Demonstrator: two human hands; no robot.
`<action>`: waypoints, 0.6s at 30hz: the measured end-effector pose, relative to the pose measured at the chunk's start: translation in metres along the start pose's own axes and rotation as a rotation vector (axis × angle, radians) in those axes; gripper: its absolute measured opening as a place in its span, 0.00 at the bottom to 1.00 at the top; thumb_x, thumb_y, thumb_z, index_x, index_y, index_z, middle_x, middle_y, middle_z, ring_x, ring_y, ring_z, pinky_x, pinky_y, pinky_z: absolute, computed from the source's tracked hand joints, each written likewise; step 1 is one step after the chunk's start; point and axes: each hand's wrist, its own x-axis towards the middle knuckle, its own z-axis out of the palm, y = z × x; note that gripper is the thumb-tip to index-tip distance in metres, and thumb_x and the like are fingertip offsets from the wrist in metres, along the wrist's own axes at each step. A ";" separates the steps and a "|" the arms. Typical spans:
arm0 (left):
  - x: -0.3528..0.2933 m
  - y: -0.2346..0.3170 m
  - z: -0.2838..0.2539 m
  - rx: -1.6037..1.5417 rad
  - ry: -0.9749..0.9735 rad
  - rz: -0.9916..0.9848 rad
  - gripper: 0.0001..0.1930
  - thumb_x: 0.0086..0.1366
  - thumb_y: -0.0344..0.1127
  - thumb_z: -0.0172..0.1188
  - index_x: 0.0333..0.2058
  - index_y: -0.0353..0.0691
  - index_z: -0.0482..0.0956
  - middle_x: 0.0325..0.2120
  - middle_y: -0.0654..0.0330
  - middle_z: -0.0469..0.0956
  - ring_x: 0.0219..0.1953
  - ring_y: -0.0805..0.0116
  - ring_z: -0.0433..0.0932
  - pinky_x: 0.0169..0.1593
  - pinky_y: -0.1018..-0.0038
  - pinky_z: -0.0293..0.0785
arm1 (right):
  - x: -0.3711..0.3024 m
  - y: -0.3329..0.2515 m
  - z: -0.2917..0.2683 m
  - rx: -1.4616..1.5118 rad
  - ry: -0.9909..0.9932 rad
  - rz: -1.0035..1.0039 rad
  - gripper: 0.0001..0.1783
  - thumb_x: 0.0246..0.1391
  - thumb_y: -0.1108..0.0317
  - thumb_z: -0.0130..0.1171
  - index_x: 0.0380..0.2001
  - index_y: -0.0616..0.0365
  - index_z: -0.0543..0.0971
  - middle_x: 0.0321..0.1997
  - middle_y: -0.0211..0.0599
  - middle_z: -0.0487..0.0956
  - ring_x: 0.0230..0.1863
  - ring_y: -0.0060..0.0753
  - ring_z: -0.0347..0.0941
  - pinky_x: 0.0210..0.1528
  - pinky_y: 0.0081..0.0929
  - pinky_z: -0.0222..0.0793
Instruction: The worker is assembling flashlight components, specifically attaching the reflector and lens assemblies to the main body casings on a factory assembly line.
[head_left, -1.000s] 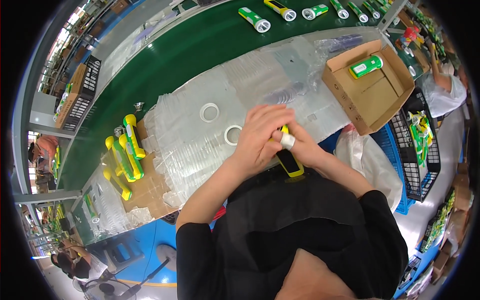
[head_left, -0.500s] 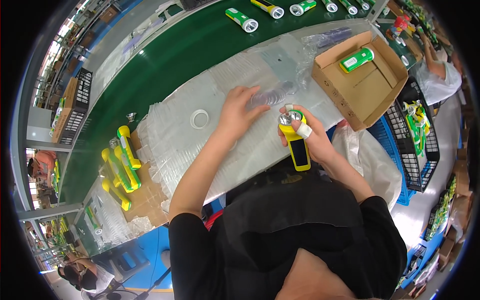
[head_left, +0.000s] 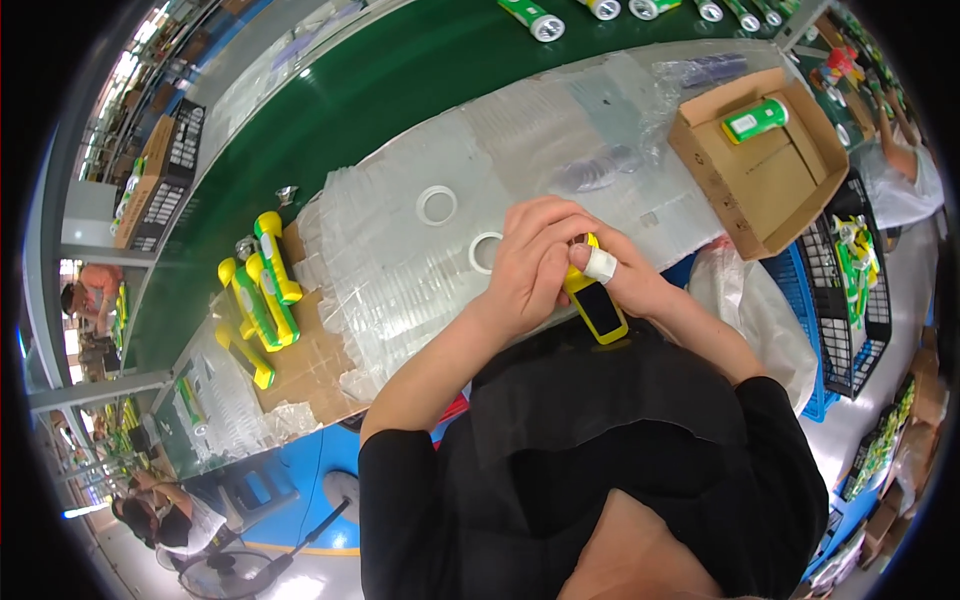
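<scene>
A yellow flashlight [head_left: 597, 308] with a black panel on its handle is held in front of my body, handle toward me. My right hand [head_left: 632, 278], with white tape around its thumb, is closed around the flashlight near its head. Curled over the head from the other side is my left hand [head_left: 535, 250]; its fingers hide the lamp end and anything under them. A white ring [head_left: 473, 253] lies on the covered worktop just left of my left hand, and another white ring [head_left: 421, 205] sits farther left. Beyond my hands lies a row of clear discs [head_left: 597, 168].
An open cardboard box [head_left: 712, 205] at the right contains a green flashlight [head_left: 755, 121]. Several yellow-green flashlights [head_left: 255, 300] rest at the left on cardboard. More flashlights [head_left: 535, 18] line the far green belt [head_left: 400, 95]. A black crate [head_left: 850, 290] stands at right; other people work nearby.
My left hand has come from beside the clear discs to the flashlight's head and closed over it. The second white ring now shows more fully. The whole view has shifted slightly.
</scene>
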 end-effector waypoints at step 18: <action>0.019 -0.008 -0.070 -0.539 0.402 -0.543 0.20 0.56 0.27 0.68 0.47 0.39 0.76 0.43 0.52 0.75 0.43 0.58 0.78 0.41 0.67 0.76 | 0.049 -0.010 -0.020 -0.222 0.118 -0.369 0.30 0.58 0.51 0.59 0.55 0.61 0.66 0.36 0.41 0.77 0.33 0.28 0.75 0.38 0.26 0.71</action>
